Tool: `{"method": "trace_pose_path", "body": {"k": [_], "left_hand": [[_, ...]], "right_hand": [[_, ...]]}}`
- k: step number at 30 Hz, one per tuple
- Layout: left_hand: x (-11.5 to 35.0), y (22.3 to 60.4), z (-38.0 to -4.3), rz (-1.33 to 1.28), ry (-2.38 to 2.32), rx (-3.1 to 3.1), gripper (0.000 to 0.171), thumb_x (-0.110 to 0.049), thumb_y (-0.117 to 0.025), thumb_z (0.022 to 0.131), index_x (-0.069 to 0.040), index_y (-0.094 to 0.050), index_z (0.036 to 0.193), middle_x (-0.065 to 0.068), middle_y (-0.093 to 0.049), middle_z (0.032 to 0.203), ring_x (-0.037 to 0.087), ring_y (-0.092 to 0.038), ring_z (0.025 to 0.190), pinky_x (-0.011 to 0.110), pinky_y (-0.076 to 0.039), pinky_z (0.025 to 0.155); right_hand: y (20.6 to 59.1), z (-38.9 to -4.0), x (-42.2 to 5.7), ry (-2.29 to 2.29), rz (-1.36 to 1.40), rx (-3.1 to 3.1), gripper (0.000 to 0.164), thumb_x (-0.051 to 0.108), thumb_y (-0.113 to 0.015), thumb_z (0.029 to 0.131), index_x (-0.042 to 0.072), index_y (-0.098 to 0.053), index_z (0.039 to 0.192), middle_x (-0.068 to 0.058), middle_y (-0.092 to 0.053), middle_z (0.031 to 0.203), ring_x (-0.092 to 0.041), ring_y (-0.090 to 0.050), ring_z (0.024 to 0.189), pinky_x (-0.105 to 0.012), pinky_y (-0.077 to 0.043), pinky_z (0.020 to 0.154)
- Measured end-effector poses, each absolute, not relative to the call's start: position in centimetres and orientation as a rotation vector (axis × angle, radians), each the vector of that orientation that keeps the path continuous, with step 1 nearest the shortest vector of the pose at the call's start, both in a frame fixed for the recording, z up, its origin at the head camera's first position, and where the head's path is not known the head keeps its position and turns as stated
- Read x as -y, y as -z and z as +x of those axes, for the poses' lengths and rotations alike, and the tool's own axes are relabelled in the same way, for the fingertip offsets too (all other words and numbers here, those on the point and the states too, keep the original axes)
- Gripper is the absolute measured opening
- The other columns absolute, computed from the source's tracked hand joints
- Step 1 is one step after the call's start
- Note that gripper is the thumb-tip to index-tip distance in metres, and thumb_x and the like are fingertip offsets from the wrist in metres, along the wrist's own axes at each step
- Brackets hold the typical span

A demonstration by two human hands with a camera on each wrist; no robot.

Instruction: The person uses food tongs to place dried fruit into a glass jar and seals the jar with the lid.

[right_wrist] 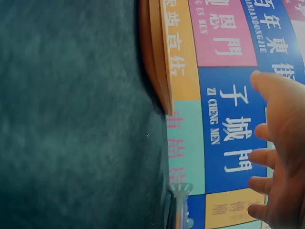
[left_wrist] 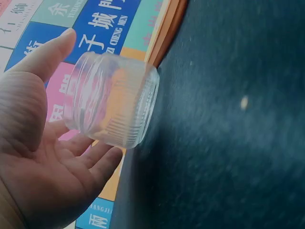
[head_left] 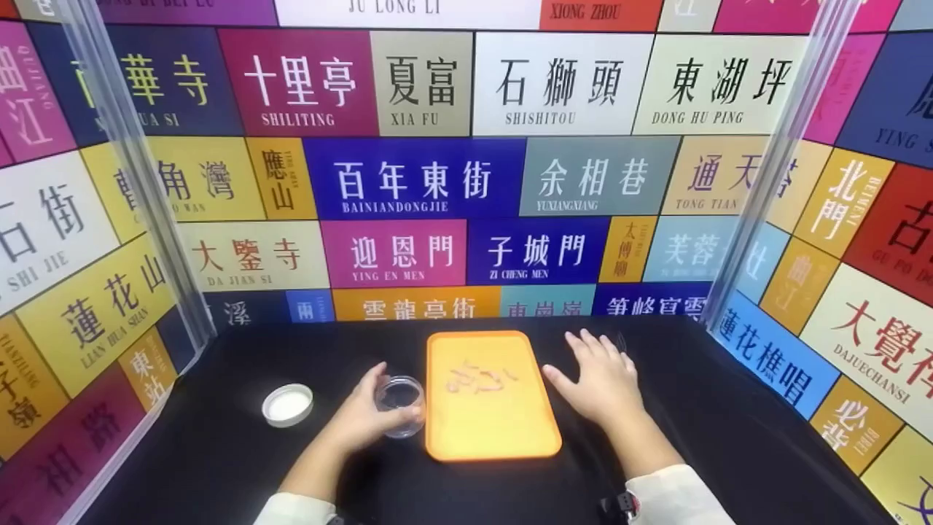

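A clear jar (head_left: 401, 394) with ribbed sides stands open-topped on the black cloth, left of an orange tray (head_left: 496, 430). My left hand (head_left: 375, 408) is spread around the jar (left_wrist: 114, 100). In the left wrist view its thumb is raised apart from the glass, and the loosely bent fingers lie along the jar's other side. Thin pinkish strips (head_left: 477, 379) lie on the upper part of the tray. My right hand (head_left: 601, 379) hovers with fingers spread just right of the tray, holding nothing; the right wrist view shows that hand (right_wrist: 286, 152) clear of the cloth.
A round white lid (head_left: 288, 405) lies on the black cloth (head_left: 219, 467), left of the jar. Beyond the right fingers is a slim object with a clear, fanned end (right_wrist: 180, 191). Panels with printed characters form the back and sides, with clear corner posts (head_left: 758, 146).
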State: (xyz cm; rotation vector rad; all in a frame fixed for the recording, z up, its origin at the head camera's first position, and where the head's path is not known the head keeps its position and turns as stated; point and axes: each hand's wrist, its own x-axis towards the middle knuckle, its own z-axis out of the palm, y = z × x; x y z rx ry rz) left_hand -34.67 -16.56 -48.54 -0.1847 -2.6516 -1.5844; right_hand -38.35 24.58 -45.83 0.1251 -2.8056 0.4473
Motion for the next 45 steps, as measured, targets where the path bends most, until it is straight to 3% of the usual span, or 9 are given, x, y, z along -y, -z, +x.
{"method": "trace_pose_path", "body": {"k": [7, 13, 19, 30, 38, 45], "left_hand": [[16.2, 49.1, -34.6, -0.183, 1.650, 2.639, 0.116, -0.036, -0.099, 0.076, -0.005, -0.032, 0.165, 0.025, -0.050, 0.163, 0.044, -0.050, 0.151, 0.064, -0.036, 0.128], [16.2, 49.5, -34.6, -0.169, 1.628, 2.614, 0.110, -0.031, -0.100, 0.072, 0.000, -0.040, 0.159, 0.027, -0.054, 0.158, 0.045, -0.053, 0.146, 0.062, -0.037, 0.127], [16.1, 49.5, -34.6, -0.126, 1.627, 2.610, 0.102, -0.033, -0.101, 0.071, -0.002, -0.048, 0.152, 0.023, -0.062, 0.149, 0.041, -0.059, 0.139, 0.061, -0.041, 0.124], [16.1, 49.7, -34.6, -0.094, 1.607, 2.642, 0.102, -0.039, -0.101, 0.071, -0.006, -0.049, 0.152, 0.021, -0.062, 0.150, 0.041, -0.059, 0.141, 0.062, -0.040, 0.125], [16.2, 49.8, -34.7, -0.097, 1.616, 2.631, 0.103, -0.038, -0.101, 0.071, -0.005, -0.047, 0.153, 0.022, -0.062, 0.149, 0.040, -0.059, 0.140, 0.061, -0.040, 0.125], [16.2, 49.7, -34.6, -0.096, 1.628, 2.634, 0.102, -0.037, -0.101, 0.072, -0.005, -0.047, 0.153, 0.022, -0.061, 0.151, 0.041, -0.058, 0.142, 0.060, -0.039, 0.126]], "right_hand": [[46.5, -39.0, -26.5, -0.513, 0.003, 2.857, 0.095, 0.078, -0.053, 0.097, 0.019, -0.034, 0.168, -0.018, -0.030, 0.177, -0.052, -0.019, 0.163, -0.080, -0.011, 0.128], [46.8, -39.5, -28.1, -0.540, -0.058, 2.885, 0.095, 0.077, -0.050, 0.099, 0.015, -0.032, 0.168, -0.023, -0.028, 0.176, -0.054, -0.021, 0.162, -0.082, -0.013, 0.126], [46.6, -39.6, -29.5, -0.630, -0.130, 2.896, 0.098, 0.076, -0.053, 0.098, 0.012, -0.029, 0.169, -0.025, -0.026, 0.175, -0.055, -0.022, 0.161, -0.083, -0.016, 0.125], [47.7, -39.9, -32.2, -0.812, -0.288, 2.992, 0.114, 0.077, -0.062, 0.093, 0.006, -0.016, 0.171, -0.033, -0.022, 0.173, -0.062, -0.024, 0.155, -0.084, -0.020, 0.121], [48.7, -39.9, -32.8, -0.849, -0.301, 3.027, 0.101, 0.047, -0.076, 0.096, 0.005, -0.020, 0.169, -0.034, -0.030, 0.170, -0.063, -0.032, 0.149, -0.083, -0.025, 0.118], [49.0, -40.1, -32.8, -0.845, -0.280, 3.003, 0.091, 0.031, -0.076, 0.095, 0.008, -0.026, 0.168, -0.031, -0.035, 0.169, -0.062, -0.036, 0.147, -0.081, -0.029, 0.113]]}}
